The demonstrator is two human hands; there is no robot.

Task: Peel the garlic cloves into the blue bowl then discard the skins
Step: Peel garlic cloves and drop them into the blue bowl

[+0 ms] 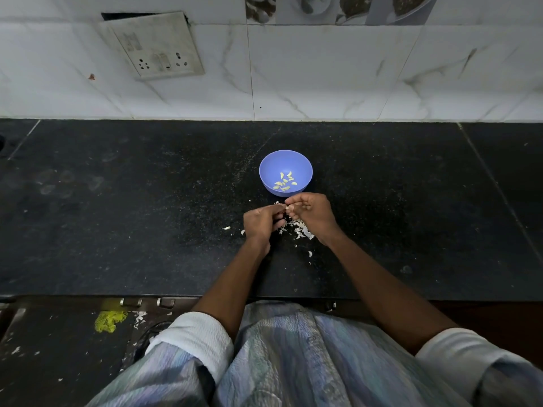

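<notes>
on the black stone counter (117,215), just in front of the tiled wall, a blue bowl (285,160) is set near the centre, with a handful of peeled garlic cloves (284,182) lying in its bottom toward the near side. directly on the near side of the bowl, both hands are brought together above the counter. the left hand (261,221) is curled, fingers bent inward, and the right hand (313,214) is curled likewise, its fingertips (289,207) meeting those of the left. a small pale piece (286,206) is pinched between the two hands at that meeting point; whether it is a clove or only skin cannot be told at this size. both grips are nearly closed, with no gap seen between fingers and thumb. a pile of white garlic skins (299,229) is scattered on the counter under and just beside the right wrist, and a few stray flakes (225,228) lie apart to the left of the left hand. a switch and socket plate (158,48) is mounted crooked on the wall at upper left. below the counter edge, a yellow mesh scrap (110,320) and more white flakes are seen on the floor at lower left. rolled white sleeves (194,333) and a striped garment are visible at the bottom.
</notes>
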